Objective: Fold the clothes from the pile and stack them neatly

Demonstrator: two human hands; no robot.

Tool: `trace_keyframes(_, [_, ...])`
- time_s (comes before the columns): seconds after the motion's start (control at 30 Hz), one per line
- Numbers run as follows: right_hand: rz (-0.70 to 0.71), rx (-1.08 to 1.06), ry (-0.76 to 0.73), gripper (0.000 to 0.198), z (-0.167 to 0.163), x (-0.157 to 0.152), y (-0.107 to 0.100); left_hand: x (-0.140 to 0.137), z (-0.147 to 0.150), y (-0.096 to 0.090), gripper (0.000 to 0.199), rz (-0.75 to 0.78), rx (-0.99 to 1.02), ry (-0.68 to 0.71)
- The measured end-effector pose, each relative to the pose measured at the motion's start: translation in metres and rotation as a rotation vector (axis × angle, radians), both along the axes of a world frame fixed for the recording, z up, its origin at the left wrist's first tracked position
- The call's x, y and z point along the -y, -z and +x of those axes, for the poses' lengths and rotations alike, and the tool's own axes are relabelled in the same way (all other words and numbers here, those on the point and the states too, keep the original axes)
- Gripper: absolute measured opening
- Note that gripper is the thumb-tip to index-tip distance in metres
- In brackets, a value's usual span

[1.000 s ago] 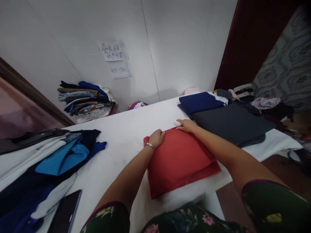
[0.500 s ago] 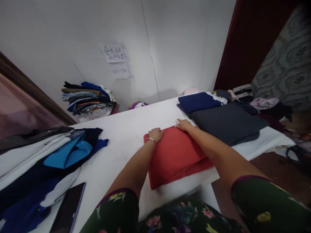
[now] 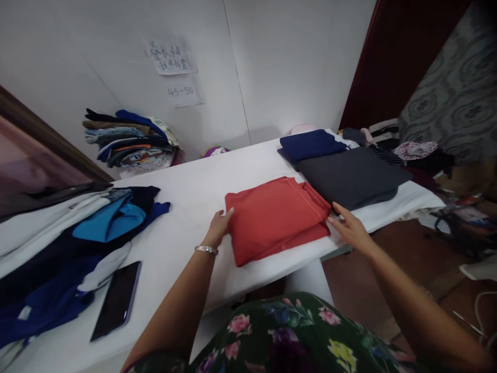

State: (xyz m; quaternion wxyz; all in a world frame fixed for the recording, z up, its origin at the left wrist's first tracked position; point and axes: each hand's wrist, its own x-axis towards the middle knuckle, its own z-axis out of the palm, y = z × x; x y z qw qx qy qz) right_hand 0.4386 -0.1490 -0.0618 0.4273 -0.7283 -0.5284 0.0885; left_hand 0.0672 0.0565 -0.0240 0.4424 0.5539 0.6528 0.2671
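A folded red garment (image 3: 275,220) with pale stitching lies flat on the white table. My left hand (image 3: 219,228), with a silver bracelet at its wrist, is at the garment's left edge. Its thumb touches the cloth while the other fingers stay apart from the thumb. On the opposite side, my right hand (image 3: 351,228) is by the right corner, with thumb and fingers spread and the fingertips at the edge. Just behind that corner sits a folded dark grey garment (image 3: 353,176), with a folded navy garment (image 3: 312,147) beyond it.
The white table (image 3: 186,202) runs along a wall. Loose clothes, including a bright blue piece (image 3: 111,217), are heaped at left beside a phone (image 3: 117,300). A tall stack of folded clothes (image 3: 130,137) stands behind the far edge. More clothes (image 3: 415,150) lie at far right.
Both hands have left the garment's far edge. The left came back to its left side, the right to its right corner. The garment's right part now shows folded layers and a stitched seam.
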Motion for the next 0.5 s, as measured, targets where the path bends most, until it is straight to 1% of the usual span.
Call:
trace_keyframes(0.07, [-0.028,-0.034,0.019,0.062,-0.008,0.009,0.012,0.003,0.008,-0.002,0.077,-0.017,0.058,-0.013])
trace_keyframes(0.13, [-0.043,-0.073,0.024,0.064,-0.014,0.005,0.017,0.002,0.018,-0.005,0.070,-0.011,0.090,-0.017])
trace_keyframes(0.23, [-0.019,-0.130,0.067,0.070,-0.019,-0.013,0.015,-0.004,0.030,-0.011,0.056,-0.015,0.144,0.005])
trace_keyframes(0.3, [0.012,-0.158,0.099,0.070,-0.024,-0.024,0.011,-0.011,0.032,-0.018,0.056,0.010,0.176,0.000])
trace_keyframes(0.33, [0.029,-0.173,0.096,0.068,-0.029,-0.029,0.010,-0.016,0.030,-0.023,0.061,0.034,0.187,-0.012])
trace_keyframes(0.37, [0.047,-0.195,0.076,0.066,-0.035,-0.034,0.009,-0.022,0.026,-0.028,0.067,0.063,0.197,-0.031])
trace_keyframes(0.43, [0.073,-0.253,-0.025,0.061,-0.052,-0.041,0.008,-0.037,0.013,-0.039,0.080,0.122,0.194,-0.070])
trace_keyframes(0.5, [0.056,-0.301,-0.169,0.057,-0.070,-0.048,0.009,-0.050,-0.009,-0.047,0.081,0.142,0.126,-0.111])
